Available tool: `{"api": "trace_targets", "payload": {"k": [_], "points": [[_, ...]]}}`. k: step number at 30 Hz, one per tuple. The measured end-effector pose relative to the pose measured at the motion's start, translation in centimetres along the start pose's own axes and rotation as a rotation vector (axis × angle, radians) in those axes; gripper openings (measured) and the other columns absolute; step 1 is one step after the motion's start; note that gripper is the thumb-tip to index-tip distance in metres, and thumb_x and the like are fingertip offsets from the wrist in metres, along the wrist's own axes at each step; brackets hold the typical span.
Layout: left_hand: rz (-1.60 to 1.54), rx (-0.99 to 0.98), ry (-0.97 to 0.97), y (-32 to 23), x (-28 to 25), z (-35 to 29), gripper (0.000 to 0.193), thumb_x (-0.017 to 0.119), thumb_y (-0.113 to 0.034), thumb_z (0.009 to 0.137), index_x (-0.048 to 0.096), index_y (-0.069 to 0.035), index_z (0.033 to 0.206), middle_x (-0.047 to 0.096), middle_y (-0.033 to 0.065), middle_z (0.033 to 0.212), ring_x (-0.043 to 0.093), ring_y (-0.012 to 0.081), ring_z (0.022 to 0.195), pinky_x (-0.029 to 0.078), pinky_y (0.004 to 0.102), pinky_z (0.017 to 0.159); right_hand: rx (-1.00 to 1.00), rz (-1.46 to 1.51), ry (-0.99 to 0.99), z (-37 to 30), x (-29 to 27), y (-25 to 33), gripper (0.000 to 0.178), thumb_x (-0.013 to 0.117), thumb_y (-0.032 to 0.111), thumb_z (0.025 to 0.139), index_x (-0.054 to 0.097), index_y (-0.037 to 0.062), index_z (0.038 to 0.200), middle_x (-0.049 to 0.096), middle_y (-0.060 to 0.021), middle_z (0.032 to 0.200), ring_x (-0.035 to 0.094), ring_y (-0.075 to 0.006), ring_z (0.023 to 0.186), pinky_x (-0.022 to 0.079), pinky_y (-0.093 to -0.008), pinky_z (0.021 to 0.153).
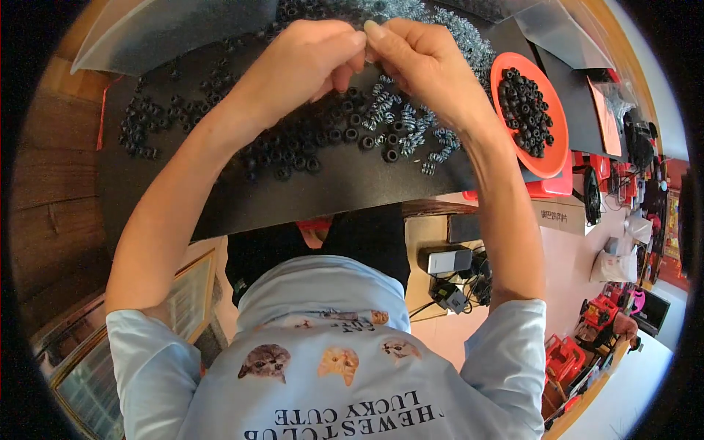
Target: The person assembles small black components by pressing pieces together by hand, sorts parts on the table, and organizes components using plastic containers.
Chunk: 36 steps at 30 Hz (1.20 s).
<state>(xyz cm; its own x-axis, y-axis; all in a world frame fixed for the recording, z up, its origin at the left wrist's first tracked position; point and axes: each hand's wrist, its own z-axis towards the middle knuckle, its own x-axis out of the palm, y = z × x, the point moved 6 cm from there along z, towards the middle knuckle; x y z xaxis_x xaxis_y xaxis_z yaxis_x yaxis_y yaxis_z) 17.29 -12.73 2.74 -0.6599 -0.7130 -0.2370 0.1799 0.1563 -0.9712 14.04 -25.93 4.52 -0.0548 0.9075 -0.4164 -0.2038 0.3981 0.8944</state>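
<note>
Over the far part of the black tabletop [352,187], my left hand [312,64] and my right hand [424,64] meet, fingertips almost touching. Both are closed in a pinch; whatever sits between the fingers is hidden or too small to name. Below and left of them lie many small black rings [293,150] with round holes. Little coiled metal springs [381,106] are scattered under my right hand, and a bigger heap of springs [466,40] rises just beyond it. Right of my right wrist, an orange-red plate [551,150] holds a pile of black rings [524,110].
Clear plastic sheets [161,33] stand along the table's far side. A red container [554,183] is beneath the plate. Under the table, on the right, are a cardboard box [561,214] and a white device [444,262] with black cables. Wooden boards [55,183] line the left.
</note>
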Motion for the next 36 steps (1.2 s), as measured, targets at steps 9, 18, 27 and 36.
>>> {"api": "trace_targets", "payload": {"k": [9, 18, 27, 36], "points": [[0.055, -0.041, 0.017, -0.3, -0.2, -0.4, 0.031, 0.049, -0.035, 0.093, 0.057, -0.009, 0.078, 0.051, -0.0023, 0.061, 0.043, 0.0044, 0.052, 0.031, 0.0193, 0.045, -0.088, 0.018, -0.018, -0.2, -0.6, 0.1, 0.026, 0.061, 0.024, 0.087, 0.063, -0.0016, 0.083, 0.056, -0.0041, 0.062, 0.053, -0.0134, 0.058, 0.042, -0.0291, 0.055], [0.005, -0.079, 0.032, -0.1, -0.3, -0.6, 0.028, 0.049, -0.034, 0.094, 0.057, -0.010, 0.081, 0.052, -0.0033, 0.064, 0.040, 0.0032, 0.051, 0.030, 0.0179, 0.045, 0.205, 0.051, 0.083, -0.2, -0.2, 1.1, 0.044, 0.049, 0.037, 0.097, 0.057, 0.0013, 0.072, 0.046, 0.0031, 0.060, 0.038, -0.0068, 0.055, 0.032, -0.0243, 0.049], [0.077, -0.011, 0.043, -0.8, -0.3, -0.8, 0.023, 0.050, -0.030, 0.096, 0.056, -0.010, 0.085, 0.053, -0.0037, 0.068, 0.040, 0.0022, 0.052, 0.030, 0.0167, 0.045, 0.189, 0.138, 0.101, -0.3, 0.2, 0.7, 0.036, 0.050, 0.031, 0.097, 0.057, 0.0022, 0.077, 0.048, 0.0031, 0.062, 0.039, -0.0061, 0.055, 0.032, -0.0220, 0.049], [-0.072, -0.069, 0.063, 0.2, -1.1, -0.6, 0.022, 0.051, -0.030, 0.095, 0.056, -0.011, 0.085, 0.053, -0.0033, 0.069, 0.040, 0.0018, 0.053, 0.029, 0.0158, 0.045, 0.167, 0.076, 0.096, -0.4, -0.1, 1.4, 0.032, 0.050, 0.030, 0.097, 0.055, 0.0032, 0.081, 0.049, 0.0024, 0.064, 0.043, -0.0062, 0.058, 0.036, -0.0215, 0.051]]}}
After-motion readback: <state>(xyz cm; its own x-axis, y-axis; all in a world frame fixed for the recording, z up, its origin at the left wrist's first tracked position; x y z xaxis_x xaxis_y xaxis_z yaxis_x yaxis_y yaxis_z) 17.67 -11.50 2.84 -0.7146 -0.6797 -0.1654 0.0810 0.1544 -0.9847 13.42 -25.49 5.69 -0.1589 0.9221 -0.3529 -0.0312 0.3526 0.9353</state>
